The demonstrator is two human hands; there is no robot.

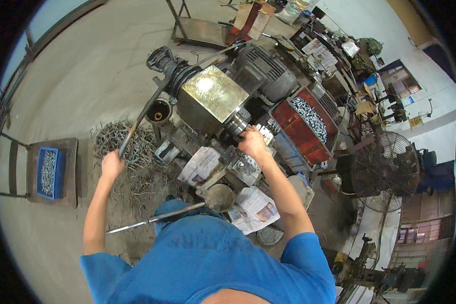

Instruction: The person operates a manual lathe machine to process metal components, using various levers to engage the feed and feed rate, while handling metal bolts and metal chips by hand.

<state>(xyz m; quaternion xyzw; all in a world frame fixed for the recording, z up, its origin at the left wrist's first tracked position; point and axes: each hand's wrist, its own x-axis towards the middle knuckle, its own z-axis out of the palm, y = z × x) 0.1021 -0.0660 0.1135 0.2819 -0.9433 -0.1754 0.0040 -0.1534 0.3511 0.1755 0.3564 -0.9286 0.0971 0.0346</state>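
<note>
My left hand (pixel 113 164) is closed round the lower end of a long metal lever (pixel 136 123), which runs up to the rear end of a lathe's spindle. My right hand (pixel 252 142) is at the front of the round steel chuck (pixel 236 124), fingers curled together in front of it. Whatever those fingers hold is hidden. Between the two hands stands the lathe's boxy headstock (pixel 214 93), its top shiny and oily. Below my right hand is the tool slide (pixel 244 165), with newspaper (pixel 200 165) spread beside it.
A red bin (pixel 309 148) of small metal parts stands right of the lathe. A blue crate (pixel 60 175) of similar parts sits far left. Metal shavings (pixel 124 144) cover the floor near the lever. A second rod (pixel 157 217) crosses near my waist. A large fan (pixel 385 169) stands right.
</note>
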